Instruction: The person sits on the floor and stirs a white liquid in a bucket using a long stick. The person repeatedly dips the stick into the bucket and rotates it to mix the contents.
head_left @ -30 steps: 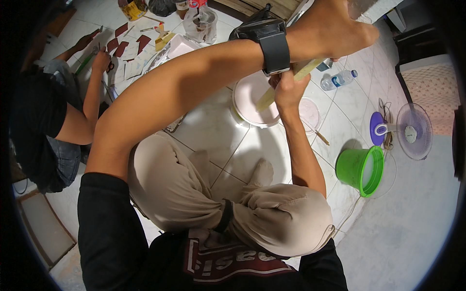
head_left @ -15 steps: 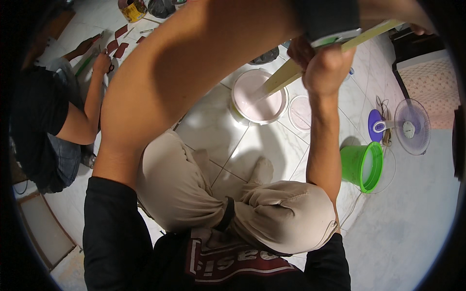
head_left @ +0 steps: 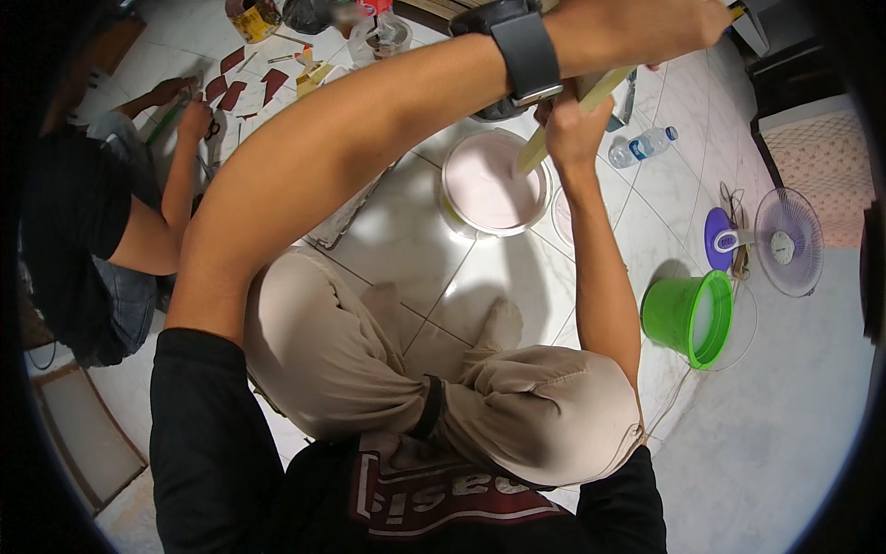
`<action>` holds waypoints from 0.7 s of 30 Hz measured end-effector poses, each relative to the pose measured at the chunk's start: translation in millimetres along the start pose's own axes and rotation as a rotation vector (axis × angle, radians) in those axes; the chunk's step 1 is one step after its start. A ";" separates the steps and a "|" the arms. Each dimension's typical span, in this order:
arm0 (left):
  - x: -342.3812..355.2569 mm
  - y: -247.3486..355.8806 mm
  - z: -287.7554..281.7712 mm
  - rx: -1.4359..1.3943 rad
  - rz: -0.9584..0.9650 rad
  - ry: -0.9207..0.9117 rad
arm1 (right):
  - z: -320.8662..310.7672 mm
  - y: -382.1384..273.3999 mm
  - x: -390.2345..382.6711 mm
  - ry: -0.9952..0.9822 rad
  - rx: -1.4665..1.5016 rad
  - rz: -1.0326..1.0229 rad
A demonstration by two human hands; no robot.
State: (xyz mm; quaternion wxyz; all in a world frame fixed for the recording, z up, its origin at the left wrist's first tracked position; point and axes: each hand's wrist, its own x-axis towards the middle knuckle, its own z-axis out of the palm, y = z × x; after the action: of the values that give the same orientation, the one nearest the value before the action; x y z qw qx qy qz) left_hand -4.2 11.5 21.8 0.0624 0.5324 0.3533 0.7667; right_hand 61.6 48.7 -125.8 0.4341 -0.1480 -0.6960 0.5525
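My left hand grips the upper part of a pale yellowish wooden stick, high at the top right. A black strapped device is on my left wrist. Lower along the stick, my right hand is closed round it. The stick slants down into a white bucket of pale pink, creamy liquid, where its end is under the surface. A round pinkish lid lies beside the bucket, partly behind my right arm. A tray is partly hidden under my left forearm.
A co-worker sits left, hands among red pieces and scissors. A yellow tin stands behind. At right are a plastic bottle, a purple-based fan, a green bucket and a cushioned piece.
Both my arms swung up and rightward around half a second ago and have since drawn back slightly, still holding the stick. The stick's angle in the pink liquid has shifted.
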 end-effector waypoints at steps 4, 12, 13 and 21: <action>-16.0 14.4 -7.4 0.084 -0.445 -0.039 | -1.7 16.9 -22.6 0.020 0.040 0.164; -11.8 1.8 2.2 0.116 -0.236 -0.017 | 22.9 -0.9 -31.4 0.036 0.301 0.210; -10.3 4.0 3.9 0.127 -0.101 -0.026 | 25.1 -4.8 -27.3 0.021 0.271 0.147; -0.7 15.1 7.7 0.078 0.280 -0.006 | 12.7 -11.1 6.1 0.050 -0.027 -0.325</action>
State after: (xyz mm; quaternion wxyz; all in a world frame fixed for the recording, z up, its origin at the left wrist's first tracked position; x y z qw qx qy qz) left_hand 6.9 3.7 31.8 -0.0648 0.5806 0.3048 0.7522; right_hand 51.3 40.9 -113.3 0.5329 -0.0530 -0.7072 0.4616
